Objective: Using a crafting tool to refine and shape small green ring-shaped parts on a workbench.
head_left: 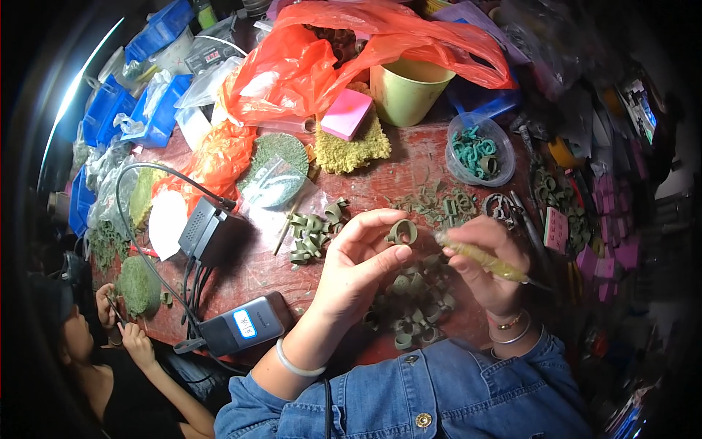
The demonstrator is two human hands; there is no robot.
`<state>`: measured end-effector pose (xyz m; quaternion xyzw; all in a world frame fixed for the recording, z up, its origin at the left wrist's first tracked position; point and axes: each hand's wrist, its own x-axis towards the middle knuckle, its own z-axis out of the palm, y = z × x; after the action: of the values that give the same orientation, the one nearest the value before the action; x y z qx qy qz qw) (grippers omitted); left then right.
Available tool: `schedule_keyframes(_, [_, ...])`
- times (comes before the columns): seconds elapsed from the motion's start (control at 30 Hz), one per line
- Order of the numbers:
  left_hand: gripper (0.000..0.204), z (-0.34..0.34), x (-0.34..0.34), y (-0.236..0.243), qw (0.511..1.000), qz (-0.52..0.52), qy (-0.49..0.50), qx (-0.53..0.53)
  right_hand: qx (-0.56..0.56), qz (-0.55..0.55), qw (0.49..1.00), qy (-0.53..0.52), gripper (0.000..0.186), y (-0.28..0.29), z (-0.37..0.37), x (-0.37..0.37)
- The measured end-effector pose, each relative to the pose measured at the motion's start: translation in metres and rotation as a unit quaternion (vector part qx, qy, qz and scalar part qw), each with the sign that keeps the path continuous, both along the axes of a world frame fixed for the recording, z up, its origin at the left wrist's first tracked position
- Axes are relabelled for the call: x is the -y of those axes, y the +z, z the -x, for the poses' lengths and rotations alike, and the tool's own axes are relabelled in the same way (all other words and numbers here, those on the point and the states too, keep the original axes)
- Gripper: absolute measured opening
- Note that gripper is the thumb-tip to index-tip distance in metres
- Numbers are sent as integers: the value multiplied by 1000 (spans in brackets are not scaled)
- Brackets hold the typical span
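My left hand pinches a small olive-green ring between thumb and fingertips, its opening facing up. Just right of it, my right hand is closed around a slim tool with a yellow handle; its thin dark end points off to the lower right. The tool's other end, near the ring, is blurred, and I cannot tell whether they touch. Below my hands is a heap of similar green rings. Another pile of green rings sits left of my left hand.
Beyond my hands lie green scraps and a clear tub of teal pieces. A yellow-green cup, red plastic bags and a pink block stand farther back. At left are a power bank, cables and a co-worker's hands.
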<state>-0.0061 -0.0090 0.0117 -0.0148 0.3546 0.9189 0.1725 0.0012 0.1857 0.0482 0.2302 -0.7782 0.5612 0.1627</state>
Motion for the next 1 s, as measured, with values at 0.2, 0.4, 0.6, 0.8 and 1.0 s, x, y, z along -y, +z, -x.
schedule_keyframes(0.2, [41,0,5,2,1000,-12,-28,-5,-29,-38,999,21,28,2,6,-1])
schedule_keyframes(0.4, [42,0,8,3,995,-59,-75,17,-14,0,998,65,27,1,4,-2])
schedule_keyframes(0.6, [40,0,8,-2,991,-92,-93,17,-28,-17,999,-16,25,-4,7,-3])
schedule_keyframes(0.8, [44,-1,9,-2,992,-84,-90,8,-41,5,998,52,24,-5,7,-4])
schedule_keyframes(1.0, [47,-1,9,0,991,-89,-94,20,-42,1,999,16,23,-4,8,-5])
